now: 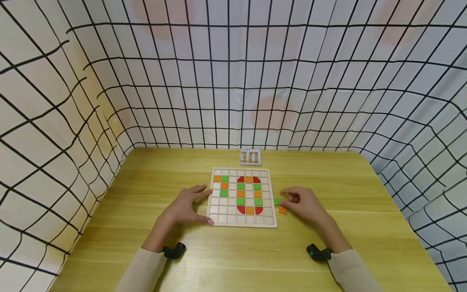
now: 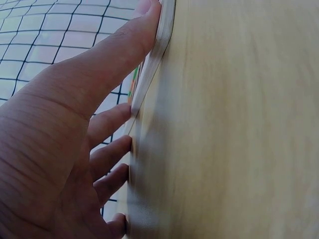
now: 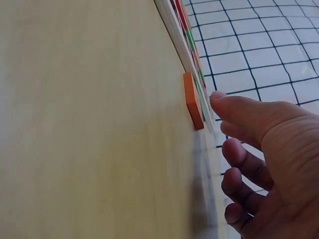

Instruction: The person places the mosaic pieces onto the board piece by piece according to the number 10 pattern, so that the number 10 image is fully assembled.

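A pale square grid board (image 1: 222, 209) lies on the table, bearing several orange, green and red tiles. Red corner pieces with orange and green squares form a closed ring (image 1: 249, 210) on its right half; a few squares (image 1: 224, 185) sit at upper left. My left hand (image 1: 184, 207) has its fingers spread, with index finger and thumb touching the board's left edge. By the right edge lie a loose green tile (image 1: 277, 201) and an orange tile (image 3: 193, 102). Over these hovers my right hand (image 1: 304, 202), fingers loosely bent, no tile visible between thumb and index finger.
A small printed pattern card (image 1: 250, 157) lies behind the board. Wooden tabletop (image 1: 233, 259) surrounds everything. White walls with a black grid (image 1: 233, 73) enclose the back and both sides. A bit of orange shows beside the right wrist.
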Tool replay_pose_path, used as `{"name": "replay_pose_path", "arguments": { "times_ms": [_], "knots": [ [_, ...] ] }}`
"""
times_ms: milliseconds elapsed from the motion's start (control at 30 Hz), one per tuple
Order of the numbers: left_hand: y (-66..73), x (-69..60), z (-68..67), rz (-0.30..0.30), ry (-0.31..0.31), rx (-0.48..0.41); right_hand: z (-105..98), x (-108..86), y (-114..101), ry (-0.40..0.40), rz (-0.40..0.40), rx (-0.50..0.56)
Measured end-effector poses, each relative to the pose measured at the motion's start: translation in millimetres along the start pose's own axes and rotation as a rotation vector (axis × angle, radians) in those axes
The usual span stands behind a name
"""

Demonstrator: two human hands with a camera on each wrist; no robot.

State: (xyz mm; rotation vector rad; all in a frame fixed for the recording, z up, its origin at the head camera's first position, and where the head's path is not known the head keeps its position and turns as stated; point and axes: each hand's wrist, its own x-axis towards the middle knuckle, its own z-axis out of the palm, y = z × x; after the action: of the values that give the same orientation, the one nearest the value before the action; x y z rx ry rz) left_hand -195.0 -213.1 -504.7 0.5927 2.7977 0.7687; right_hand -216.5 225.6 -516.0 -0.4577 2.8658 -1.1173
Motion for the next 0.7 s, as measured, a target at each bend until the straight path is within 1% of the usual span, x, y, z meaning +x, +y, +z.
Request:
{"name": "replay_pose_path", "arguments": {
  "times_ms": [67,233,467,600,700],
  "knots": [
    [-0.9,-0.3,0.0,0.000,0.001,0.000,-2.4,-3.3,1.1,-0.013,-0.002,0.002],
    [-1.9,-0.5,0.1,-0.001,0.006,0.000,-6.6,-10.7,3.5,-0.039,0.022,0.008],
    [-0.3,-1.6,0.4,0.002,0.011,-0.010,-13.5,-19.9,15.7,-0.019,0.022,-0.021],
    [-0.3,-0.9,0.4,0.007,0.009,-0.014,-15.9,-24.6,21.0,-0.014,0.044,-0.016],
    [-1.9,-0.6,0.6,0.004,0.007,-0.008,-16.0,-26.8,22.3,-0.026,0.054,-0.017]
  ]
}}
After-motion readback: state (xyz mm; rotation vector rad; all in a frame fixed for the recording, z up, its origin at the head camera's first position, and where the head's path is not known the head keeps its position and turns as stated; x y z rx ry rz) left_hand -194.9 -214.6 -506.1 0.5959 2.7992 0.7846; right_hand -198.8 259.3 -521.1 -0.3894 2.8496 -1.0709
